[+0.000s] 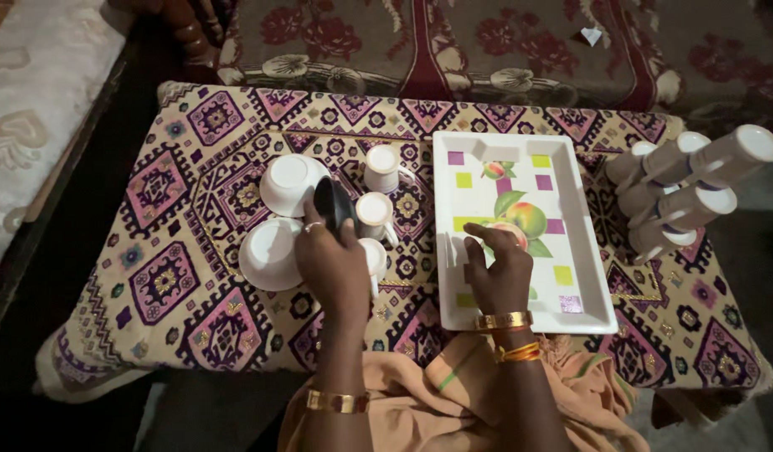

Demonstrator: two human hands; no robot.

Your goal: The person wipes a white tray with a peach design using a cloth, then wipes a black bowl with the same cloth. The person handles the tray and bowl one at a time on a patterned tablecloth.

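The left hand has its grip clenched around a dark object, held over the upturned white cups and saucers on the patterned counter. The right hand rests released, fingers spread, on the white fruit-printed tray. A likely slip: that dark object knocking a cup over, since they crowd close beneath it

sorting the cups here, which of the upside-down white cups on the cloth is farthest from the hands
The small cup at the top of the group, nearest the tray's far corner; the other two small cups sit closer to the left hand.
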